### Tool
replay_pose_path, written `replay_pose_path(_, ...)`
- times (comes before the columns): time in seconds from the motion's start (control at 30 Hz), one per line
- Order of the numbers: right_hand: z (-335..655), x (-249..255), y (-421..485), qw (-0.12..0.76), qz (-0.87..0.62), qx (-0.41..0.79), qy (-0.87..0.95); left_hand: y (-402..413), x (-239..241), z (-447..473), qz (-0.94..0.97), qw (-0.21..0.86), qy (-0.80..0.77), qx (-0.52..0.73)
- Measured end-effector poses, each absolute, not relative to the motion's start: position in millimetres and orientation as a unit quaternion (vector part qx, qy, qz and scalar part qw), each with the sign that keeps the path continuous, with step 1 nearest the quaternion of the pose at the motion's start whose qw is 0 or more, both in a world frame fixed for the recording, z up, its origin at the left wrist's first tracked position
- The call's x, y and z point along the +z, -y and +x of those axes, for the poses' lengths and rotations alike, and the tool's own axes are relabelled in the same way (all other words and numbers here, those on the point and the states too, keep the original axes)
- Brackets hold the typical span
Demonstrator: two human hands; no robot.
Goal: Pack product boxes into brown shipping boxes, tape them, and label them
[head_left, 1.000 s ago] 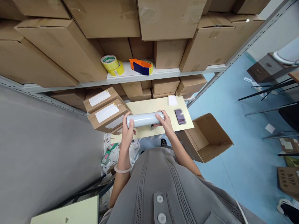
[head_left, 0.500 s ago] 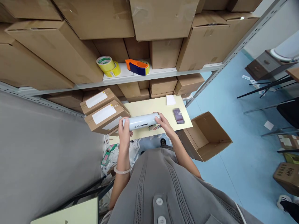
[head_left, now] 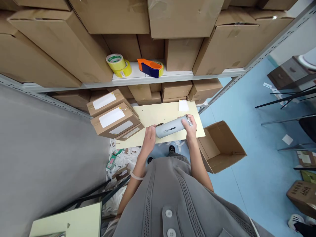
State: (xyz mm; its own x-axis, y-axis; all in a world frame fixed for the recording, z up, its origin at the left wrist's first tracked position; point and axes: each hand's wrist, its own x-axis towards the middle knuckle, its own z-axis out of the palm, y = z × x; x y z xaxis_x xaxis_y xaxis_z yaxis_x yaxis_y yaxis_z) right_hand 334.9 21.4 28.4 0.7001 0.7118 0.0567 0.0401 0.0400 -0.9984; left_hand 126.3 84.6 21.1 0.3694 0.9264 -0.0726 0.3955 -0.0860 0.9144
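Observation:
A pale grey cylindrical bottle with dark lettering is held aslant above the cream tabletop, its shiny silvery end up to the right. My right hand wraps round that silvery end, thumb on top. At the lower left end, my left hand presses its fingers together against the bottle's base. A small brown edge shows behind the bottle beside my left fingers; I cannot make out what it belongs to.
Labelled cartons are stacked at the table's left. An uncovered cardboard box stands to the right. Yellow tape rolls and an orange-and-blue tape dispenser sit on the shelf. A white paper lies at the back.
Both hands have moved right with the bottle, which has tilted up toward its right end. The blurred-out purplish item on the table is now hidden around my right hand.

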Motion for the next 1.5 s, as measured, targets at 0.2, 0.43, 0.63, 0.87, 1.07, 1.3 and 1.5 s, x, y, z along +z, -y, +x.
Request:
replay_pose_path(0.2,354,27,-14,0.578,-0.775,0.038,0.253,-98,6,135,0.791,0.275,-0.492,0.239)
replay_pose_path(0.43,343,32,-27,0.534,-0.766,0.054,0.353,-107,-35,154,0.762,0.305,-0.530,0.214)
replay_pose_path(0.63,317,27,-58,0.462,-0.744,0.128,0.465,-107,-60,152,0.697,0.388,-0.570,0.196)
replay_pose_path(0.87,303,24,-81,0.355,-0.740,0.094,0.563,-108,-93,145,0.659,0.430,-0.551,0.277)
replay_pose_path(1.07,295,30,-84,0.334,-0.731,0.108,0.585,-106,-110,147,0.627,0.469,-0.536,0.316)
replay_pose_path(1.3,292,23,-83,0.311,-0.731,0.065,0.603,-105,-114,141,0.600,0.486,-0.547,0.323)
replay_pose_path(1.5,293,19,-90,0.301,-0.711,0.057,0.633,-103,-117,144,0.596,0.486,-0.543,0.336)
